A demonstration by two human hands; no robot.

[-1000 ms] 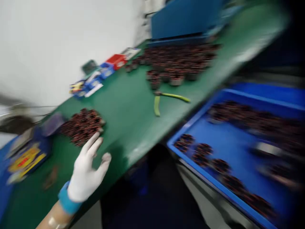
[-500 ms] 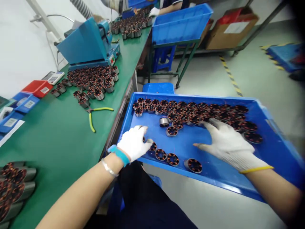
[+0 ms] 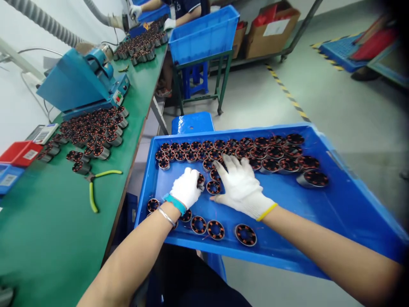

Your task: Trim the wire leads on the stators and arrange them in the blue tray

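Observation:
My gloved left hand [image 3: 186, 187] has its fingers closed around a motor stator [image 3: 201, 180], a steel ring with copper windings, inside the blue tray [image 3: 287, 213]. Over the near edge of the packed stators [image 3: 219, 145] lies my gloved right hand [image 3: 241, 185], fingers spread, its fingertips at the stators and the thumb stretched toward the left. A loose stator [image 3: 213, 187] sits between the two hands. Along the tray's near side stand several more, among them one stator [image 3: 246, 235] set apart from the others. My left forearm and hand partly cover a few of these.
The green workbench [image 3: 57, 226] on the left bears more stators [image 3: 96, 128], yellow-green cutters [image 3: 92, 183], a blue machine [image 3: 79, 83] and a red bin [image 3: 21, 152]. A blue crate [image 3: 204, 36] stands on a frame behind the tray. A co-worker's gloved hand [image 3: 169, 24] is at the bench's far end.
My left hand has moved up from the near row and closed on a stator. My right hand has shifted left along the packed stators. The view has turned to the right.

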